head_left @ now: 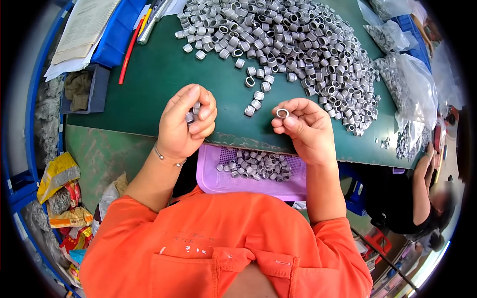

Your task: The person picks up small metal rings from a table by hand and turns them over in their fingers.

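Note:
My left hand point(186, 121) is curled around a few small grey metal rings point(191, 116), partly hidden by its fingers. Between the thumb and fingers of my right hand point(308, 126) is one metal ring point(282, 113), its round opening facing me. Both hands are above the near edge of the green table point(164, 59). A large heap of the same grey rings point(298, 44) spreads over the far side of the table, with several loose ones between my hands and the heap. Below my hands, a purple plastic basket point(208, 186) holds more rings.
At the left stand a blue bin point(117, 37) with papers point(82, 30), a red pen point(130, 57), and a grey box point(99, 92) with cloth. Plastic bags of parts point(405, 74) lie along the right. Another person point(412, 198) sits at the right.

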`<act>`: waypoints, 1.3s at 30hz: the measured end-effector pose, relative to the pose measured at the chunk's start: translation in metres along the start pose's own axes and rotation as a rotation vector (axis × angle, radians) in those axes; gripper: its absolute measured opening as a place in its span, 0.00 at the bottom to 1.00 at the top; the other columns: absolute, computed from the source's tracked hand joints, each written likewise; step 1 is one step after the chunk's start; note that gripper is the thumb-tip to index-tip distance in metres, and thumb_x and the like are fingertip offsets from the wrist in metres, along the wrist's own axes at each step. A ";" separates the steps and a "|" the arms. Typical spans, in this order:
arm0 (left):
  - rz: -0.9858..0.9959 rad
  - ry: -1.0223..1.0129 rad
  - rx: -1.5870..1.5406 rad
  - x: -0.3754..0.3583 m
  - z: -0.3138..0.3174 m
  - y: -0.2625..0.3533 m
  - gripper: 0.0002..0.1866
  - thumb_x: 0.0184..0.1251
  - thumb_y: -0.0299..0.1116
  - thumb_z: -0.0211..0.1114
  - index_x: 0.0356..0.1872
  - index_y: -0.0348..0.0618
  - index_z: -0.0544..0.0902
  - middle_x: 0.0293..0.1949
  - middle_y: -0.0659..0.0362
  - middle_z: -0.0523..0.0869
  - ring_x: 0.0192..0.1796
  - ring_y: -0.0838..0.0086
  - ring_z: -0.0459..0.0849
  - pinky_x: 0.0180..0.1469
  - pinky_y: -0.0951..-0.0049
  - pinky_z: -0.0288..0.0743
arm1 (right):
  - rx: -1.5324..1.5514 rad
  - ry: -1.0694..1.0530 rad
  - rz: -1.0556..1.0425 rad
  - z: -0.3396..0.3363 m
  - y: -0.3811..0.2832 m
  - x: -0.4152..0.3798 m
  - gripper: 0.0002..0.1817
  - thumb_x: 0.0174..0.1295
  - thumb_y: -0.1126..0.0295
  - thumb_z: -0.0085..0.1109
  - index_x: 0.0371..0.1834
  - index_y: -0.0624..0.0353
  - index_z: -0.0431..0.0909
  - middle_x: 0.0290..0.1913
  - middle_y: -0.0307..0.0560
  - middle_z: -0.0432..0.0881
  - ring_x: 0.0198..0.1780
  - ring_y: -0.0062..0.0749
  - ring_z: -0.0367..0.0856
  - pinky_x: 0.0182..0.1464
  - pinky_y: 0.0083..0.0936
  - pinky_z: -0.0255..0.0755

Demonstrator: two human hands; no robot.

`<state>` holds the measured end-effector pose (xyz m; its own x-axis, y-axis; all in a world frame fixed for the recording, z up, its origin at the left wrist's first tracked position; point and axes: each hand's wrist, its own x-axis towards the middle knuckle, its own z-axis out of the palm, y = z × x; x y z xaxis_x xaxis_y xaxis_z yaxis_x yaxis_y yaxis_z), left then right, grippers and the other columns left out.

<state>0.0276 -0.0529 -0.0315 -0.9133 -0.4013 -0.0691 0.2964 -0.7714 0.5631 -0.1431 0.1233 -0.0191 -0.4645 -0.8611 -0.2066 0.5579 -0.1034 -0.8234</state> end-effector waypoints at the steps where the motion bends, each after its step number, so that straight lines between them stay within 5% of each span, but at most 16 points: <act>1: 0.005 -0.005 0.003 0.000 -0.001 0.000 0.15 0.77 0.36 0.41 0.35 0.40 0.73 0.26 0.61 0.69 0.17 0.87 0.58 0.15 0.87 0.51 | 0.029 -0.034 -0.039 0.000 0.000 -0.002 0.08 0.59 0.84 0.57 0.41 0.69 0.76 0.40 0.51 0.81 0.41 0.33 0.84 0.44 0.25 0.80; 4: 0.004 0.008 -0.005 -0.001 -0.001 -0.001 0.15 0.77 0.36 0.41 0.35 0.40 0.73 0.26 0.61 0.69 0.17 0.87 0.58 0.15 0.87 0.51 | -0.121 -0.262 -0.211 -0.004 0.001 -0.003 0.06 0.58 0.88 0.54 0.33 0.68 0.77 0.43 0.53 0.81 0.44 0.35 0.82 0.46 0.27 0.79; 6: 0.010 0.013 0.002 0.000 0.000 -0.001 0.15 0.77 0.36 0.41 0.35 0.40 0.73 0.26 0.61 0.69 0.17 0.87 0.58 0.15 0.88 0.51 | -0.552 -0.361 -0.206 -0.003 -0.013 -0.004 0.10 0.52 0.91 0.53 0.30 0.65 0.79 0.41 0.50 0.81 0.42 0.32 0.81 0.44 0.24 0.75; 10: 0.005 0.016 0.002 0.000 0.000 -0.001 0.15 0.77 0.36 0.41 0.34 0.40 0.72 0.25 0.61 0.69 0.17 0.87 0.57 0.15 0.88 0.51 | -1.279 -0.187 -0.762 0.027 -0.003 0.024 0.14 0.50 0.88 0.55 0.39 0.61 0.80 0.42 0.46 0.79 0.43 0.44 0.75 0.46 0.30 0.71; 12: 0.007 -0.001 -0.001 -0.001 -0.002 -0.003 0.14 0.77 0.36 0.42 0.36 0.39 0.73 0.26 0.61 0.69 0.17 0.87 0.57 0.15 0.87 0.51 | -1.474 -0.170 -0.800 0.024 0.008 0.033 0.14 0.50 0.86 0.56 0.41 0.62 0.79 0.43 0.47 0.78 0.44 0.44 0.75 0.45 0.31 0.71; 17: 0.066 -0.176 0.258 -0.009 0.006 0.002 0.12 0.74 0.32 0.47 0.47 0.36 0.75 0.26 0.62 0.69 0.17 0.84 0.58 0.17 0.83 0.52 | -1.347 -0.133 -0.609 0.007 -0.005 0.012 0.15 0.50 0.84 0.58 0.43 0.63 0.77 0.40 0.48 0.78 0.41 0.44 0.75 0.43 0.33 0.71; 19: 0.198 -0.075 0.454 -0.024 0.048 0.021 0.09 0.68 0.30 0.55 0.31 0.35 0.79 0.20 0.61 0.70 0.16 0.81 0.64 0.19 0.80 0.56 | -1.292 -0.069 -0.576 0.001 -0.005 0.003 0.15 0.50 0.84 0.59 0.43 0.63 0.77 0.39 0.48 0.78 0.40 0.44 0.75 0.43 0.33 0.71; 20: 0.356 -0.451 0.035 -0.018 0.058 0.018 0.06 0.63 0.29 0.60 0.29 0.39 0.81 0.22 0.59 0.76 0.16 0.80 0.69 0.17 0.81 0.56 | -1.241 -0.040 -0.505 -0.002 -0.005 -0.001 0.16 0.50 0.84 0.59 0.44 0.63 0.76 0.38 0.49 0.78 0.39 0.44 0.76 0.43 0.32 0.71; 23: 0.352 -1.082 -0.084 -0.019 0.100 0.066 0.04 0.52 0.29 0.67 0.29 0.45 0.83 0.22 0.62 0.81 0.21 0.80 0.76 0.20 0.83 0.58 | -1.007 0.078 -0.389 -0.005 0.004 -0.008 0.17 0.48 0.85 0.60 0.43 0.63 0.75 0.35 0.49 0.78 0.38 0.42 0.77 0.43 0.31 0.72; 25: 0.455 -1.261 -0.201 -0.017 0.122 0.074 0.04 0.51 0.29 0.67 0.30 0.46 0.83 0.22 0.63 0.81 0.22 0.81 0.76 0.21 0.84 0.58 | -0.996 0.090 -0.393 -0.002 0.001 -0.008 0.17 0.48 0.85 0.61 0.43 0.63 0.74 0.35 0.49 0.79 0.38 0.42 0.77 0.44 0.31 0.72; 31: 1.128 -1.173 0.601 -0.040 0.159 0.093 0.07 0.56 0.17 0.55 0.23 0.41 0.75 0.23 0.67 0.72 0.22 0.86 0.67 0.23 0.86 0.58 | -1.306 -0.124 -0.669 -0.011 0.007 -0.004 0.14 0.47 0.80 0.64 0.38 0.60 0.75 0.40 0.50 0.78 0.40 0.44 0.75 0.42 0.33 0.70; 33: 1.383 -1.101 0.465 -0.019 0.164 0.065 0.13 0.53 0.16 0.53 0.16 0.47 0.65 0.20 0.71 0.62 0.19 0.89 0.57 0.21 0.86 0.47 | -1.224 -0.055 -0.591 -0.011 0.008 -0.006 0.14 0.47 0.80 0.64 0.38 0.60 0.76 0.40 0.48 0.77 0.40 0.44 0.75 0.42 0.34 0.70; 39: 1.623 -0.969 0.573 -0.015 0.168 0.061 0.13 0.50 0.17 0.51 0.15 0.48 0.63 0.19 0.72 0.62 0.18 0.89 0.57 0.20 0.86 0.46 | -1.271 -0.055 -0.700 0.002 0.010 -0.006 0.12 0.48 0.83 0.60 0.37 0.60 0.77 0.36 0.46 0.77 0.37 0.45 0.75 0.40 0.33 0.70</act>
<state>0.0123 -0.0114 0.1425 0.1984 0.0677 0.9778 0.9362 0.2821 -0.2095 -0.1334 0.1263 -0.0245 -0.3379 -0.8410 0.4226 -0.7555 -0.0253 -0.6546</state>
